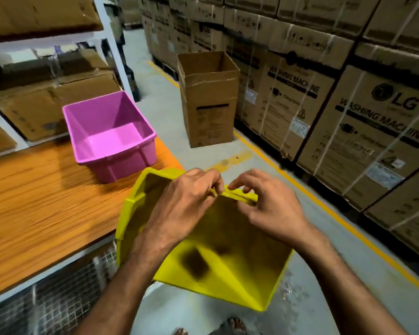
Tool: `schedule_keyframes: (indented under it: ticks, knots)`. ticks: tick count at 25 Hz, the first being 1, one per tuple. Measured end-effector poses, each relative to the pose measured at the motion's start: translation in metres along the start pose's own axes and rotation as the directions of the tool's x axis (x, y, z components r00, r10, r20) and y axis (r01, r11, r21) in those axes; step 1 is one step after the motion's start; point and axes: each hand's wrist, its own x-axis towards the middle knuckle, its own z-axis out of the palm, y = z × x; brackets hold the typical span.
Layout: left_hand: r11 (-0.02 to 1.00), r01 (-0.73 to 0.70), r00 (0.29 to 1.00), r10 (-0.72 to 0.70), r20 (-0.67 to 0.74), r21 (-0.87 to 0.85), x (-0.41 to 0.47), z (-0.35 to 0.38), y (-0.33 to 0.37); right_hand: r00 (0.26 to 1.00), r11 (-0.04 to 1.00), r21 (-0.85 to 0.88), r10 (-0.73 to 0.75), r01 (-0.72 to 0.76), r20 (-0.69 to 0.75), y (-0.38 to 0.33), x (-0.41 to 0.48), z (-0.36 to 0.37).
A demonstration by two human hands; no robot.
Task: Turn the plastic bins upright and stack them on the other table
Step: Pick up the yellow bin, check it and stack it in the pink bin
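Your left hand (186, 201) and right hand (271, 209) pinch the rim of the yellow bin (223, 269); the pink bin (111, 136) stands upright on the table (34, 189) at ten o'clock.

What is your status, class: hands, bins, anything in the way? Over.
Held tilted: yellow bin, left grip and right grip pinching its rim. On the wooden table: pink bin, upright. Nothing between them.

The left grip (179, 204) and right grip (273, 211) hide the 12 o'clock rim of the tilted yellow plastic bin (223, 281). The orange wood-grain table (34, 201) is cut off at 9 o'clock, bare toes (237, 325) at 6. The white carton labels (299, 128) at 3 o'clock blur unreadably.
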Motion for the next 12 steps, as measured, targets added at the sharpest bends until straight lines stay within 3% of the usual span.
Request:
schedule_keyframes:
  ticks: [3,6,9,12]
  knots:
    - [0.999,0.021,0.989,-0.015,-0.146,0.039,0.012,0.016,0.006,0.999,0.979,0.199,0.025,-0.033,0.041,0.022,0.015,0.004]
    - [0.980,0.190,0.935,-0.161,-0.315,0.064,0.015,0.028,0.009,0.997,0.959,0.281,0.032,-0.049,0.065,0.034,0.023,0.007]
    - [0.917,0.371,0.774,-0.394,-0.496,-0.149,0.004,0.033,0.009,0.990,0.923,0.360,0.137,-0.137,0.026,0.050,0.023,0.002]
    - [0.834,0.465,0.650,-0.549,-0.525,-0.295,-0.011,0.034,0.002,0.963,0.740,0.643,0.269,-0.197,-0.015,0.053,0.029,-0.012]
